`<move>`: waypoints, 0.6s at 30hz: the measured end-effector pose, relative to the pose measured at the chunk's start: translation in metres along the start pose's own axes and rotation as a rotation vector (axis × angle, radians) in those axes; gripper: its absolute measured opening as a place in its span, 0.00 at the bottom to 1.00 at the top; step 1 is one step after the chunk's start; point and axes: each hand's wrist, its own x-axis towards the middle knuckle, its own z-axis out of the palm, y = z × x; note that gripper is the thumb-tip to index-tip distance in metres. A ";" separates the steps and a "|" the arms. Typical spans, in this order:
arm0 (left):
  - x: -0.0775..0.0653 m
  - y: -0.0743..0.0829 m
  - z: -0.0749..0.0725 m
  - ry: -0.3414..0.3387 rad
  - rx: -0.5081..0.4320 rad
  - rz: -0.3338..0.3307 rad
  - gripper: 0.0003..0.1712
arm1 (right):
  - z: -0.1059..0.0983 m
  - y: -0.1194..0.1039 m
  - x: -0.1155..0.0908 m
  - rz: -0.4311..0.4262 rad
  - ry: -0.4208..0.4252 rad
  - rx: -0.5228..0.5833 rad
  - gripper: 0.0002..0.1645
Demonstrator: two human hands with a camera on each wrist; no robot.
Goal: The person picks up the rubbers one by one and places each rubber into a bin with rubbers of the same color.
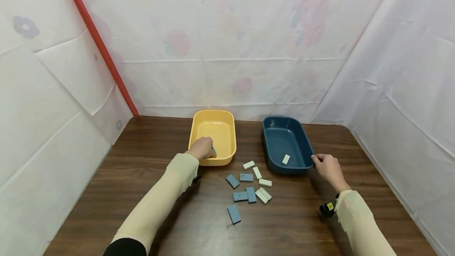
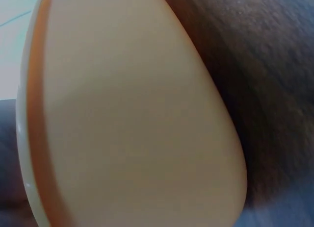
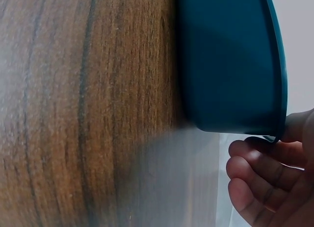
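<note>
My left hand (image 1: 201, 148) reaches over the near rim of the yellow tray (image 1: 231, 129) and pinches a blue-grey tile (image 1: 214, 152), mostly hidden behind its fingers. Only the tray's outer wall (image 2: 132, 109) fills the left wrist view. At the near right corner of the dark blue tray (image 1: 267, 141), my right hand (image 1: 328, 168) pinches the rim between thumb and fingers. In the right wrist view its other fingers (image 3: 255, 188) are curled below the rim. One cream tile (image 1: 286, 159) lies inside the blue tray.
Several blue-grey tiles (image 1: 234, 214) and cream tiles (image 1: 265, 183) lie scattered on the brown wooden table (image 1: 284, 224) in front of the trays. Two cream tiles lie side by side. White patterned cloth (image 1: 227, 50) hangs behind and at both sides.
</note>
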 end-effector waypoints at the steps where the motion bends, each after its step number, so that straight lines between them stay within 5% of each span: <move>1: 0.000 0.001 0.000 -0.001 0.002 -0.005 0.28 | 0.000 0.000 0.000 -0.001 0.002 -0.003 0.26; 10: 0.002 0.000 -0.002 0.003 0.025 -0.006 0.29 | -0.002 0.000 0.004 -0.002 -0.015 -0.009 0.29; 18: -0.004 0.001 -0.011 0.074 0.047 -0.008 0.21 | -0.002 0.002 0.006 0.003 -0.023 -0.002 0.28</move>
